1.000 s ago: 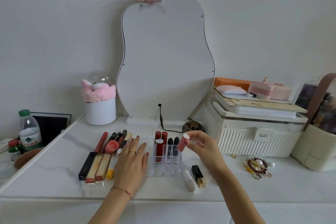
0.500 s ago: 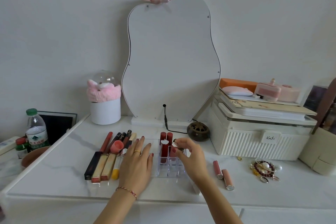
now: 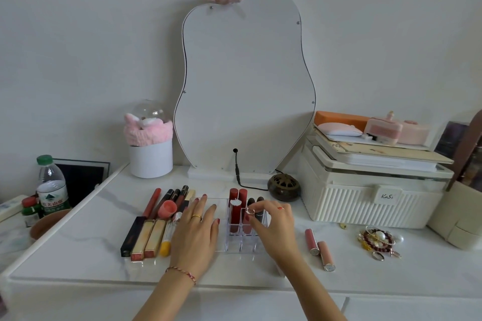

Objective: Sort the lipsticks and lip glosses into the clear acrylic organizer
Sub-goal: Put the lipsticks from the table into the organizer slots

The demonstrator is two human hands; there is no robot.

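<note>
The clear acrylic organizer (image 3: 241,245) stands mid-table with several red and dark lipsticks (image 3: 236,212) upright in its back cells. My right hand (image 3: 273,227) pinches the top of a red lipstick (image 3: 247,224) that sits low in a middle cell. My left hand (image 3: 195,229) lies flat, fingers spread, on the organizer's left part. Left of it lie several lip glosses and lipsticks in a row (image 3: 151,227). Two pink lip glosses (image 3: 319,247) lie to the right of the organizer.
A curved mirror (image 3: 245,86) leans on the wall behind, with its cable and a dark round burner (image 3: 284,186). A white ribbed box (image 3: 365,198) with stacked items stands right, jewellery (image 3: 378,241) before it. A white pot (image 3: 151,161) and a water bottle (image 3: 50,187) stand left.
My right hand carried the red lipstick from above the organizer's right side down into a middle cell. The view shifted, and two pink glosses came into sight at right. My left hand stayed put.
</note>
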